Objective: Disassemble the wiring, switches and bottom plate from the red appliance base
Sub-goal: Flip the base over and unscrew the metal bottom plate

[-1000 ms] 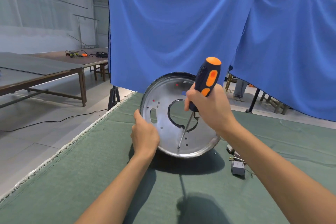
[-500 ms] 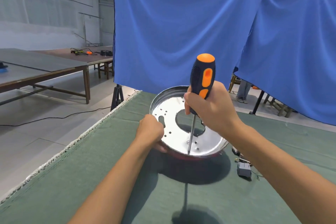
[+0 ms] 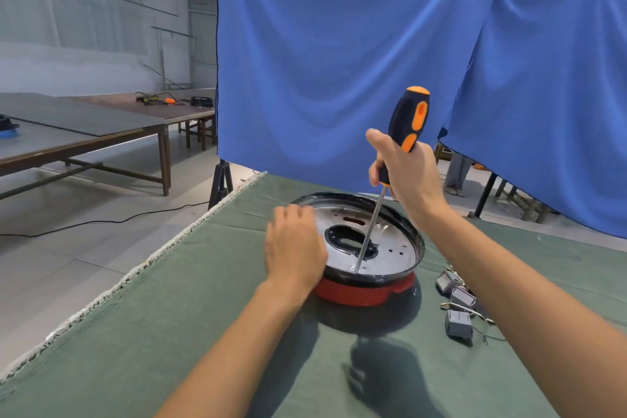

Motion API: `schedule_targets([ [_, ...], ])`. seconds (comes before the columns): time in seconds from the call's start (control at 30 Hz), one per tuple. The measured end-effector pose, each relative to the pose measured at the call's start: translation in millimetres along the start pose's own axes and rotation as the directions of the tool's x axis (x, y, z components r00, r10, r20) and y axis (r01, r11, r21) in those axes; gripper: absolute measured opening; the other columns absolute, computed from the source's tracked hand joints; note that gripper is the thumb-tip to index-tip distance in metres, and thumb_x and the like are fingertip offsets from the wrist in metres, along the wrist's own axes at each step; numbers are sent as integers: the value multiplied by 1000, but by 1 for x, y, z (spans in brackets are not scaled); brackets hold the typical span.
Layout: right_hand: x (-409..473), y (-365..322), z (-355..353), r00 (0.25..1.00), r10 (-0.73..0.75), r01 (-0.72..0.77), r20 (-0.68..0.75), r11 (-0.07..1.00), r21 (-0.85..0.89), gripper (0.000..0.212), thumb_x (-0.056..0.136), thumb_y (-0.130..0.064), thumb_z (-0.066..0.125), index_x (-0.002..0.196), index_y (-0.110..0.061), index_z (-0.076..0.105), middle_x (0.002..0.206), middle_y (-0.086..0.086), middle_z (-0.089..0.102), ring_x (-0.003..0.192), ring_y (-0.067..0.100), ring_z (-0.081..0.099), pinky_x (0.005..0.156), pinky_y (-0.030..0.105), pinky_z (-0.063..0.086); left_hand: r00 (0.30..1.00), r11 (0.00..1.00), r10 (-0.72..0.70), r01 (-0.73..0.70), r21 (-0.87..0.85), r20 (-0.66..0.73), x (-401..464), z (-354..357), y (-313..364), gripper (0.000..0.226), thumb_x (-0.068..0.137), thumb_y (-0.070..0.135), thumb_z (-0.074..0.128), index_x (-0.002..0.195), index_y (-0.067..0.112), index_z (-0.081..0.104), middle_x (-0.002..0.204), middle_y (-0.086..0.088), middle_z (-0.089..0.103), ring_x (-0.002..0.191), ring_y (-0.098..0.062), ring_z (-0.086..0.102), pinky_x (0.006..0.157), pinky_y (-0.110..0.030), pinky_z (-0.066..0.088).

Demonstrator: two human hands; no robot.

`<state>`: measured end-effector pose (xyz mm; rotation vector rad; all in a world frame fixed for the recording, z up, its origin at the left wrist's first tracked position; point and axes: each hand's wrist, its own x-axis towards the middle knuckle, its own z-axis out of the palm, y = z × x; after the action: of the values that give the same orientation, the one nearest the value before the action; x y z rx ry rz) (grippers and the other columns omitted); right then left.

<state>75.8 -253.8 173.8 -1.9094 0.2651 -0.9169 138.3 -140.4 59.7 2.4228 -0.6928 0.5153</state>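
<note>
Since 1 s ago the red appliance base (image 3: 364, 292) has gone from tipped up on edge, plate facing the camera, to lying flat on the green-covered worktop (image 3: 169, 332), metal bottom plate (image 3: 390, 248) facing up. The left hand (image 3: 294, 248) has shifted from gripping the rim's edge to resting on top of the rim at the plate's left side; the screwdriver (image 3: 405, 132) now stands steeper and higher.

Left hand: palm down, fingers (image 3: 291, 214) curled loosely over the rim, touching it; a bit blurred, so can't tell if they actually clamp it. Right hand (image 3: 407, 173): fingers wrapped tight round the black/orange handle's lower part, thumb up along it. Shaft slopes down-left, tip touching the plate near its front edge, just right of the dark centre opening (image 3: 349, 241).

Base sits approx mid-worktop, under both hands. To its right, near but apart, lie grey switch parts w/ wires (image 3: 458, 312), partly behind the right forearm. Blue cloth backdrop (image 3: 339, 61) hangs behind the worktop's far edge. Wooden tables (image 3: 84, 125) stand far left.
</note>
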Motion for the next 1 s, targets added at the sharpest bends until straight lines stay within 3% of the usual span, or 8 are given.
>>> schedule_targets([
  [0.07, 3, 0, 1, 1000, 18, -18, 17, 1000, -15, 38, 87, -32, 55, 60, -8, 43, 40, 1, 49, 39, 10, 34, 38, 17, 32, 978, 952, 163, -121, -282, 131, -3, 2, 15, 29, 89, 12, 47, 112, 14, 64, 115, -5, 64, 112, -24, 51, 96, -36, 41],
  [0.17, 6, -4, -2, 993, 46, -41, 107, 998, -48, 37, 87, -21, 51, 54, -5, 46, 38, -3, 47, 33, 5, 32, 35, 13, 30, 912, 771, 240, 29, -636, 332, -9, 3, 29, 18, 94, 16, 49, 95, 10, 66, 95, -9, 70, 87, -27, 64, 86, -42, 51],
  [0.33, 12, -7, -11, 976, 83, -41, 200, 978, -206, 35, 86, -26, 55, 63, 0, 57, 49, -3, 59, 41, 8, 39, 42, 18, 35, 905, 742, 288, -3, -671, 314, -4, 3, 21, 25, 99, 12, 47, 87, 0, 66, 84, -10, 71, 77, -24, 66, 81, -41, 54],
  [0.47, 23, -20, -22, 999, -39, 29, -26, 949, -313, 33, 73, -48, 63, 82, -17, 56, 76, 0, 69, 69, 16, 65, 62, 37, 50, 903, 759, 331, -82, -646, 274, -3, 4, 21, 27, 97, 9, 48, 81, 0, 68, 80, -7, 72, 74, -18, 66, 79, -37, 54],
  [0.67, 26, -43, -15, 989, -120, 8, -89, 637, -771, 65, 70, -85, 42, 66, -20, 45, 68, 0, 61, 65, 23, 63, 55, 27, 38, 906, 737, 323, -61, -673, 272, 1, 8, 17, 28, 96, 9, 51, 75, 1, 69, 76, -7, 72, 73, -21, 67, 79, -41, 55],
  [0.77, 30, -52, -16, 986, -150, 15, -71, 509, -861, 65, 72, -82, 45, 63, -18, 43, 63, -2, 52, 54, 14, 47, 48, 26, 24, 907, 727, 320, -49, -685, 274, 2, 9, 15, 29, 96, 11, 52, 73, 6, 69, 74, -5, 71, 71, -18, 67, 79, -40, 55],
  [0.9, 38, -60, -22, 996, 61, 6, 70, 705, -709, 30, 77, -43, 61, 64, -18, 49, 49, -6, 54, 43, 11, 45, 46, 22, 28, 898, 740, 330, -53, -671, 292, 3, 8, 14, 27, 96, 14, 52, 77, 9, 71, 75, -1, 73, 72, -12, 68, 80, -38, 55],
  [1.0, 40, -70, -32, 904, 271, -51, 331, 837, -545, 20, 78, -32, 66, 77, -15, 56, 55, 2, 55, 45, 14, 41, 42, 18, 29, 893, 729, 321, -19, -685, 317, 3, 5, 14, 27, 96, 15, 52, 78, 8, 71, 77, -1, 73, 73, -14, 68, 81, -39, 55],
])
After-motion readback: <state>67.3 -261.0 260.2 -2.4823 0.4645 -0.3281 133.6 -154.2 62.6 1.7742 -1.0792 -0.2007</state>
